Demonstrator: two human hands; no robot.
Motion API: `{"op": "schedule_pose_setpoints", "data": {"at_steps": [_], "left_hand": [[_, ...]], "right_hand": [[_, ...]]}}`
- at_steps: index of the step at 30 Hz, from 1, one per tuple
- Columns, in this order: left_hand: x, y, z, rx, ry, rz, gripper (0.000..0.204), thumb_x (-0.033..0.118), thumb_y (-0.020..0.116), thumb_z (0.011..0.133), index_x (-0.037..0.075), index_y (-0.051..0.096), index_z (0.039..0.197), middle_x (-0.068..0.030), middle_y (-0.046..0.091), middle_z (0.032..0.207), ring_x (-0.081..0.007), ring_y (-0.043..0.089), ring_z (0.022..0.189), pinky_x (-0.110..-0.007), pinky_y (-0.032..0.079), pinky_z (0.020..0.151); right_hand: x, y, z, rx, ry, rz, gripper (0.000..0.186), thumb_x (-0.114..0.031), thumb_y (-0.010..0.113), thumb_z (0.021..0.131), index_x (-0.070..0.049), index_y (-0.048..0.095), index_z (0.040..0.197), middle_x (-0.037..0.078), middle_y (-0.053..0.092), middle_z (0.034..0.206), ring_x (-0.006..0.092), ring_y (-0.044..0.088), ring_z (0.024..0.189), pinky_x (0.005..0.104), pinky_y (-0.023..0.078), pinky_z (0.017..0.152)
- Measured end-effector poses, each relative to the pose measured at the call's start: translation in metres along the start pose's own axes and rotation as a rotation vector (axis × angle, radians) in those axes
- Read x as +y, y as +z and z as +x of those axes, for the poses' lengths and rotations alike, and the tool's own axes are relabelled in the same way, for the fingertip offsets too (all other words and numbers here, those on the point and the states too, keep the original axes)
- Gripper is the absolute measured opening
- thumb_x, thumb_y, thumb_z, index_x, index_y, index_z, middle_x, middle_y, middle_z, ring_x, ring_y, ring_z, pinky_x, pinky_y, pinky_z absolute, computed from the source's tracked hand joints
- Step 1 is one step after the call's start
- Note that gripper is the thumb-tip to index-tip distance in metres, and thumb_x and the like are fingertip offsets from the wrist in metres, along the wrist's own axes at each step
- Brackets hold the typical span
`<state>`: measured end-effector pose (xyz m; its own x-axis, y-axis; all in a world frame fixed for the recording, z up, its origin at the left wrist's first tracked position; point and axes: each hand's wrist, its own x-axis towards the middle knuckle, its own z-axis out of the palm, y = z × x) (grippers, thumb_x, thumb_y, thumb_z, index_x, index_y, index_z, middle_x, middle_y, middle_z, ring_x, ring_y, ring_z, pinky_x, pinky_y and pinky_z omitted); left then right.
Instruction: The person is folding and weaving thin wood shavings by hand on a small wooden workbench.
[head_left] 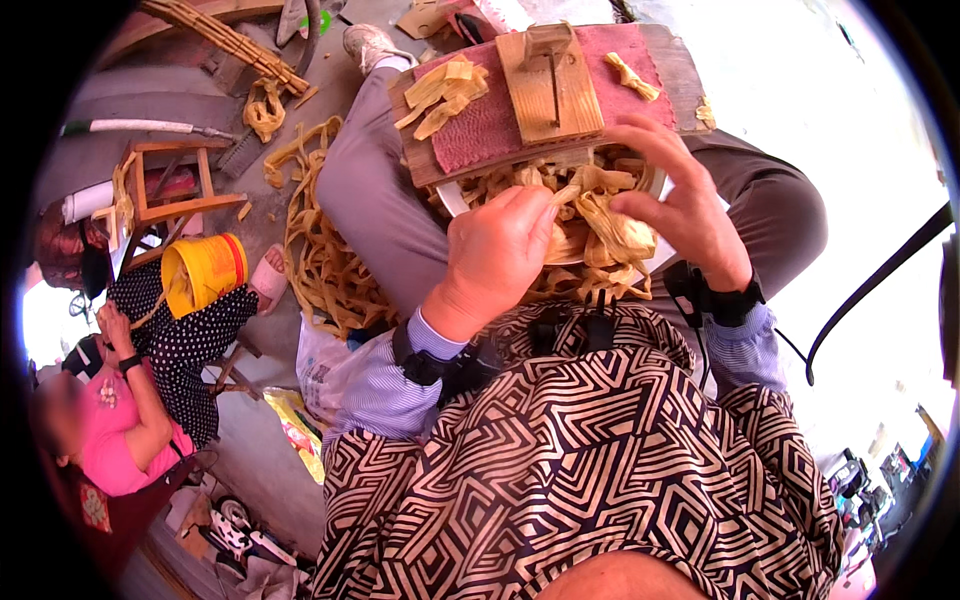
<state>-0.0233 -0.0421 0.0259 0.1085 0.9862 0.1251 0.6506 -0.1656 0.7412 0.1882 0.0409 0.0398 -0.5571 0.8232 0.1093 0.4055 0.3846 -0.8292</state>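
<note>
My left hand (495, 250) is closed, thumb against the curled fingers, on the end of a pale yellow, pliable strip (570, 190). Just right of it, my right hand (688, 195) is raised with thumb and fingers apart and nothing between them. Under both hands, a white basin (456, 198) between my legs holds a heap of similar yellow strips (610, 225), some knotted or folded. Beyond the basin, a board covered by a red cloth (470, 135) bears a wooden block (535, 95) with a thin metal piece on it.
A folded bunch of strips (445, 92) and one small knotted strip (630, 78) lie on the cloth. Long strips (325, 260) pile on the floor beside my left leg. At left, a seated person in pink (140, 420) works by a yellow bucket (205, 272) and a wooden stool frame (175, 180).
</note>
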Motion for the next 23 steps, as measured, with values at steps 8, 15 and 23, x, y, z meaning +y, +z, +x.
{"op": "schedule_pose_setpoints", "data": {"at_steps": [8, 15, 23], "left_hand": [[-0.001, -0.010, 0.022, -0.110, 0.097, -0.176, 0.013, 0.011, 0.059, 0.091, 0.004, 0.063, 0.101, -0.0159, 0.061, 0.083, -0.0333, 0.060, 0.069, -0.034, 0.048, 0.061], [-0.043, -0.011, 0.060, -0.135, -0.155, -0.525, 0.018, 0.015, 0.057, 0.095, -0.002, 0.062, 0.099, -0.0020, 0.057, 0.074, -0.0085, 0.053, 0.068, -0.027, 0.044, 0.061], [-0.071, 0.007, 0.088, -0.085, -0.313, -0.641, 0.011, 0.008, 0.059, 0.093, 0.004, 0.057, 0.104, 0.0021, 0.059, 0.082, -0.0066, 0.054, 0.071, -0.021, 0.046, 0.065]], "right_hand": [[-0.004, -0.020, 0.023, -0.392, 0.474, 0.587, 0.008, -0.007, 0.067, 0.086, -0.002, 0.068, 0.092, -0.001, 0.065, 0.075, 0.0055, 0.059, 0.065, 0.0209, 0.048, 0.060], [0.024, -0.001, 0.046, -0.079, 0.372, 0.542, 0.009, -0.007, 0.063, 0.090, -0.001, 0.067, 0.096, -0.003, 0.059, 0.075, 0.0041, 0.054, 0.064, 0.0196, 0.045, 0.059], [0.046, 0.022, 0.064, 0.173, 0.198, 0.091, 0.015, -0.010, 0.062, 0.089, -0.001, 0.068, 0.100, 0.008, 0.066, 0.083, 0.0168, 0.060, 0.079, 0.0293, 0.048, 0.079]]}}
